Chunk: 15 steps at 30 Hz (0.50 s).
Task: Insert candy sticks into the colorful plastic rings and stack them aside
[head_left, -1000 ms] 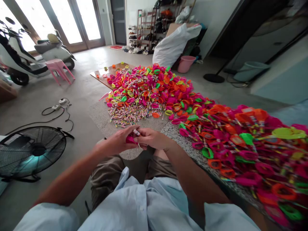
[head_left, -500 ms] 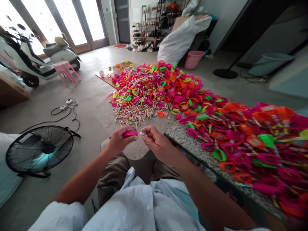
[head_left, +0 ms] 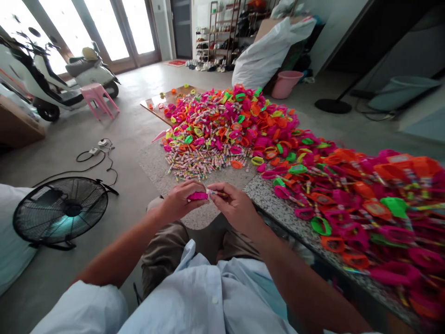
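Observation:
My left hand (head_left: 179, 200) is closed around a bright pink plastic piece (head_left: 198, 196), shaped like a toy watch. Pinched in the fingers of my right hand (head_left: 233, 204) is a small printed tube (head_left: 211, 191), whitish at its near end, which meets the edge of the pink piece. Fingers partly cover both things, so I cannot tell whether the tube is inserted. Just beyond my hands lies a spread of similar small printed tubes (head_left: 194, 164) on the speckled stone top. Behind them rises a heap of pink, orange, green and yellow toy watches (head_left: 243, 116).
More toy watches (head_left: 351, 208) cover the stone ledge (head_left: 267, 192) along my right side. A black floor fan (head_left: 66, 211) stands at left, its cord on the floor. Farther back are a pink stool (head_left: 99, 98), a scooter, a white sack (head_left: 259, 55) and a pink bucket (head_left: 287, 84).
My hands have drawn together and shifted slightly right, so the printed tube now meets the pink piece where there was a gap. The view has turned slightly left.

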Each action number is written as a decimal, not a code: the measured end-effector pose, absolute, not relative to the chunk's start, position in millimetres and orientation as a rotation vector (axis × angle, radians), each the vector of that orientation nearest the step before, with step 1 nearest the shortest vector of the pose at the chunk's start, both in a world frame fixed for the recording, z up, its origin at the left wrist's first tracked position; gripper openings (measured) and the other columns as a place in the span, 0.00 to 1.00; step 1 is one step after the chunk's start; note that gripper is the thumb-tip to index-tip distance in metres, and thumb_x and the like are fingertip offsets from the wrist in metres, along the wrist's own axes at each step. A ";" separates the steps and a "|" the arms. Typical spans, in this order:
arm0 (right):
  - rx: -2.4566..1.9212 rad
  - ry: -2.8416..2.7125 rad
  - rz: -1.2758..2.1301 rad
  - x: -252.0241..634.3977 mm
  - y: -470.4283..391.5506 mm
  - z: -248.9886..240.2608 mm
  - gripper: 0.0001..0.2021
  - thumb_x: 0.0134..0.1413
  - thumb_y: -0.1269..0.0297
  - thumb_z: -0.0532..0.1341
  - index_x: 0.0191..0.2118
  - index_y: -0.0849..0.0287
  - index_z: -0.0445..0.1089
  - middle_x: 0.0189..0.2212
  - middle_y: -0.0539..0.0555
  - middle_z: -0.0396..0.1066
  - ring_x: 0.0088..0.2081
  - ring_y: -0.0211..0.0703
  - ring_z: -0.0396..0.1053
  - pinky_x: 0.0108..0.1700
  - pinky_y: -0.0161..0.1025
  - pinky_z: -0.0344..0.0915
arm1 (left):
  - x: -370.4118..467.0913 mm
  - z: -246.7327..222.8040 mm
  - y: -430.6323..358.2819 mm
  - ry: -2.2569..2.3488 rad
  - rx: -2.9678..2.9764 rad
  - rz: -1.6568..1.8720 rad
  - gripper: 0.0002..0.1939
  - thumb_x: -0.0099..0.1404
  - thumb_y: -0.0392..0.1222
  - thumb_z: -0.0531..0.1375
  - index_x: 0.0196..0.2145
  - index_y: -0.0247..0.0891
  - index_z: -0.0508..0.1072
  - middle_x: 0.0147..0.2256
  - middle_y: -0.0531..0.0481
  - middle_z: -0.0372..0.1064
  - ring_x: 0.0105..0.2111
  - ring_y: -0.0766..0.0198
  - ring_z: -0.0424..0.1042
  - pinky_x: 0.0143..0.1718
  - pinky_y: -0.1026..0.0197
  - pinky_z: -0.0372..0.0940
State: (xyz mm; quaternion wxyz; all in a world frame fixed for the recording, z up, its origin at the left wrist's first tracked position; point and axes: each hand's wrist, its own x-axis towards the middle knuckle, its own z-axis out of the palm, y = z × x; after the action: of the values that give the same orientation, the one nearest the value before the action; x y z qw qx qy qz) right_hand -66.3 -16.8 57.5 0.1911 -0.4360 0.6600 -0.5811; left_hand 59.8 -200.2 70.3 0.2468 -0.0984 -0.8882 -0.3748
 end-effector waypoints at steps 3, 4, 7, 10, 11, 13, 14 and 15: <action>-1.365 1.985 -1.637 -64.9 -14.1 58.8 0.10 0.66 0.62 0.64 0.50 0.53 0.78 0.44 0.55 0.80 0.42 0.45 0.78 0.46 0.40 0.74 | 59.7 72.1 -199.4 -2.461 -0.260 -0.976 0.10 0.74 0.47 0.65 0.46 0.38 0.75 0.43 0.43 0.76 0.44 0.60 0.76 0.49 0.59 0.70; -1.408 2.020 -1.626 -64.4 -13.3 59.8 0.10 0.66 0.63 0.63 0.49 0.53 0.78 0.44 0.55 0.80 0.43 0.45 0.78 0.47 0.41 0.74 | 59.8 72.3 -199.1 -2.474 -0.257 -0.956 0.10 0.74 0.47 0.64 0.46 0.38 0.75 0.43 0.42 0.76 0.45 0.59 0.76 0.49 0.59 0.70; -1.455 2.075 -1.579 -64.4 -11.9 62.9 0.10 0.65 0.65 0.63 0.48 0.54 0.78 0.43 0.55 0.81 0.43 0.46 0.79 0.48 0.41 0.74 | 60.1 70.9 -197.9 -2.514 -0.234 -0.868 0.11 0.75 0.47 0.63 0.49 0.38 0.75 0.44 0.42 0.76 0.46 0.58 0.77 0.50 0.58 0.70; -1.372 2.065 -1.547 -67.2 -11.7 64.1 0.10 0.65 0.62 0.63 0.48 0.56 0.78 0.40 0.55 0.82 0.39 0.46 0.79 0.44 0.40 0.74 | 60.0 68.0 -197.0 -2.521 -0.171 -0.770 0.17 0.75 0.48 0.63 0.57 0.39 0.73 0.47 0.41 0.77 0.49 0.57 0.77 0.53 0.57 0.71; -1.345 2.051 -1.535 -68.7 -11.7 64.2 0.11 0.65 0.61 0.63 0.48 0.56 0.79 0.40 0.55 0.82 0.38 0.45 0.79 0.43 0.39 0.73 | 59.6 67.2 -196.9 -2.522 -0.161 -0.752 0.19 0.75 0.48 0.64 0.59 0.39 0.72 0.48 0.41 0.78 0.49 0.57 0.78 0.53 0.56 0.71; -1.319 2.018 -1.510 -72.0 -11.4 64.4 0.11 0.65 0.60 0.63 0.48 0.57 0.79 0.38 0.54 0.82 0.36 0.45 0.78 0.40 0.38 0.73 | 58.4 66.3 -196.7 -2.540 -0.173 -0.753 0.20 0.75 0.48 0.63 0.60 0.40 0.72 0.49 0.41 0.78 0.49 0.57 0.78 0.52 0.57 0.71; -1.317 1.999 -1.498 -73.7 -11.0 64.8 0.12 0.65 0.59 0.63 0.48 0.57 0.79 0.37 0.54 0.82 0.36 0.44 0.78 0.39 0.38 0.72 | 57.5 66.2 -196.5 -2.554 -0.184 -0.767 0.19 0.75 0.47 0.63 0.60 0.40 0.73 0.48 0.41 0.78 0.48 0.57 0.78 0.51 0.57 0.72; -1.316 1.979 -1.482 -75.4 -10.5 65.3 0.12 0.65 0.58 0.63 0.47 0.57 0.79 0.36 0.54 0.81 0.35 0.44 0.77 0.38 0.37 0.71 | 56.6 66.2 -196.2 -2.563 -0.189 -0.786 0.18 0.75 0.47 0.63 0.59 0.40 0.74 0.48 0.41 0.78 0.47 0.57 0.79 0.50 0.58 0.72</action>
State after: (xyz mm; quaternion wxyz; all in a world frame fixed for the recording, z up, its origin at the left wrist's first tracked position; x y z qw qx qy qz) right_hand -75.4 -10.5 65.3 0.1696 -0.4631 0.6963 -0.5214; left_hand 56.6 -196.2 66.2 0.2251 -0.0686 -0.9292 -0.2850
